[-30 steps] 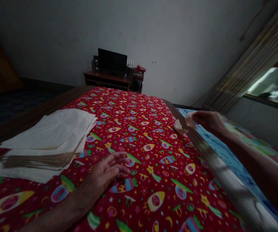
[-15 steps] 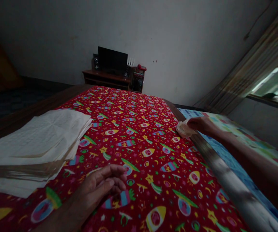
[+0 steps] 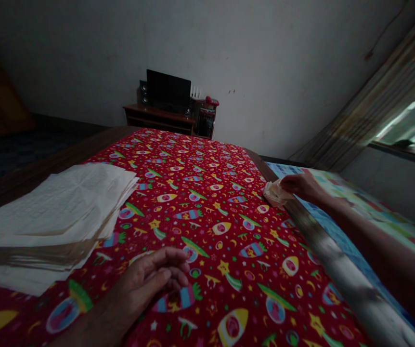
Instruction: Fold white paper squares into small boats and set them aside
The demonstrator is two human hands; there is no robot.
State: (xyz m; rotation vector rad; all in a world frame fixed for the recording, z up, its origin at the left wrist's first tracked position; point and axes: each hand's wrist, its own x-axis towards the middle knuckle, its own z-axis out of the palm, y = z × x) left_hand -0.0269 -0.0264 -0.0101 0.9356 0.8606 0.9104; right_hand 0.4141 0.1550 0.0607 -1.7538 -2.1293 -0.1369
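My left hand (image 3: 153,277) rests on its side on a red bed cover (image 3: 207,246) printed with rockets and stars. Its fingers are loosely curled and apart, holding nothing. On the right, my right hand (image 3: 303,185) is closed on a crumpled piece of whitish paper (image 3: 277,193), which touches the cover by the wooden bed edge. The fingertips of that hand are partly hidden. A stack of worn paper sheets (image 3: 66,202) lies at the left, beyond my left wrist; its top sheet shows crease lines.
A wooden rail (image 3: 323,246) runs along the right side, and a blue patterned mattress (image 3: 333,231) lies past it. Against the far wall, a television (image 3: 168,90) with speakers stands on a low wooden stand (image 3: 157,117). A curtain (image 3: 366,96) hangs by the window.
Almost nothing differs. The crumpled paper under my right hand has shifted shape slightly; my left hand and the stack stay where they were.
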